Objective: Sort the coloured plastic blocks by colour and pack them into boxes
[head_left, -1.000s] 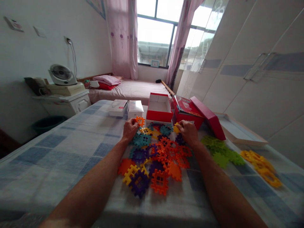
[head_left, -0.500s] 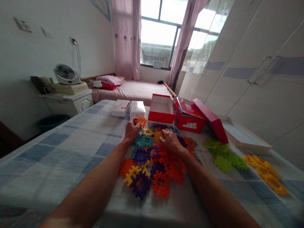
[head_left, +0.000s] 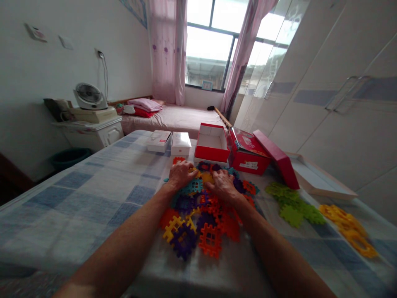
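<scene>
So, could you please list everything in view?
toy pieces: many, multicoloured, table centre
flat pieces: several, green, right
rings: several, yellow, far right
open box: one, red, rear centre
carton: one, red, beside open box
lid: one, red, against carton
tray: one, pale, right rear
small boxes: two, white, left rear
tablecloth: one, blue-white, below
fan: one, grey, left
cabinet: one, white, below fan
bin: one, dark, left
bed: one, pink, back
curtains: two, pink, beside window
wardrobe: one, white, right
left hand: one, bare, at toy pieces
right hand: one, bare, at toy pieces
</scene>
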The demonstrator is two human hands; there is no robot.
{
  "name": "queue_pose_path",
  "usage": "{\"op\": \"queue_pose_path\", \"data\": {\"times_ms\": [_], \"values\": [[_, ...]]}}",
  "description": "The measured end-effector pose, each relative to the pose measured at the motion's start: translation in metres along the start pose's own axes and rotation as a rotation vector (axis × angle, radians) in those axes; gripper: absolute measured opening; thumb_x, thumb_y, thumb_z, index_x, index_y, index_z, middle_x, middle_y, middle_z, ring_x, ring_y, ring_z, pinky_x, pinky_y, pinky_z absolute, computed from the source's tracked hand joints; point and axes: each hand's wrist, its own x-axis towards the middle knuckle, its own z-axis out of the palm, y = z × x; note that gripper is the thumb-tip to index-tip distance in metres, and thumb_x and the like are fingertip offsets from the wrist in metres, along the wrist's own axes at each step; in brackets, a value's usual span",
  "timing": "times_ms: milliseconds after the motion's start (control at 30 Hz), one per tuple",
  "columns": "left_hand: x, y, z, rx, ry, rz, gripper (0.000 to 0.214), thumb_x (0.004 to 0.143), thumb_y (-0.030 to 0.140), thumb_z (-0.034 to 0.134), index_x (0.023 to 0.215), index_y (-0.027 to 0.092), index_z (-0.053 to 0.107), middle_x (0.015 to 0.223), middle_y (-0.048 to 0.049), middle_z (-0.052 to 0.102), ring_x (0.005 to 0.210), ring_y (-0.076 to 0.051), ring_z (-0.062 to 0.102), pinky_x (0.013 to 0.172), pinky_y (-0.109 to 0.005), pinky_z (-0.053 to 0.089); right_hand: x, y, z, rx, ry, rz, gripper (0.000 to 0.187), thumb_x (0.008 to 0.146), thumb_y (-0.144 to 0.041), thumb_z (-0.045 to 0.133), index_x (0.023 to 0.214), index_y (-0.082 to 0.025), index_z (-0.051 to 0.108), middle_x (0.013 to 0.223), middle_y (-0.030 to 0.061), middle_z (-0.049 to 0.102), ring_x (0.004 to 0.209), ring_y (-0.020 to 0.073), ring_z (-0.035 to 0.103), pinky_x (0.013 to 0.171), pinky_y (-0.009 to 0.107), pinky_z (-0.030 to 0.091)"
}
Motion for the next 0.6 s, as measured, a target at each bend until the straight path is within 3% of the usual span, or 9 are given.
{"op": "queue_pose_path", "data": {"times_ms": [167,367,500,600], "values": [[0.002,-0.001,0.0,-0.053,-0.017,-0.057,0.031,0.076,0.044,0.06,0.093,0.02,0.07,0.09,-0.0094,0.066,0.091,-0.026,0.06,0.08,-0.032,0.044,0.002,0.002,0.003,0.002,-0.017,-0.023,0.04,0.081,-0.045,0.053,0.106,-0.015,0.061,0.115,0.0172,0.057,0.111,0.0322,0.045,0.089,0.046,0.034],[0.007,-0.007,0.001,-0.311,0.109,-0.126,0.023,0.075,0.027,0.06,0.095,0.018,0.068,0.097,-0.0081,0.065,0.087,-0.021,0.061,0.082,-0.031,0.045,0.009,0.015,0.003,0.102,-0.003,0.024,0.041,0.077,-0.047,0.056,0.105,-0.017,0.062,0.11,0.013,0.059,0.106,0.0298,0.049,0.083,0.039,0.037],[0.013,-0.01,0.003,-0.688,0.16,-0.238,0.018,0.067,0.024,0.066,0.083,0.017,0.069,0.085,-0.0057,0.067,0.08,-0.019,0.062,0.079,-0.031,0.047,0.007,0.025,-0.003,0.298,0.036,-0.004,0.029,0.08,-0.042,0.052,0.092,-0.019,0.063,0.096,0.0057,0.064,0.092,0.0213,0.055,0.076,0.031,0.038],[0.016,-0.012,0.004,-0.837,0.17,-0.291,0.024,0.066,0.028,0.067,0.085,0.014,0.068,0.078,-0.0054,0.068,0.073,-0.018,0.062,0.07,-0.029,0.049,0.005,0.027,-0.008,0.541,0.09,-0.049,0.026,0.081,-0.041,0.048,0.086,-0.019,0.06,0.081,0.0005,0.063,0.075,0.0151,0.056,0.067,0.025,0.039]]}}
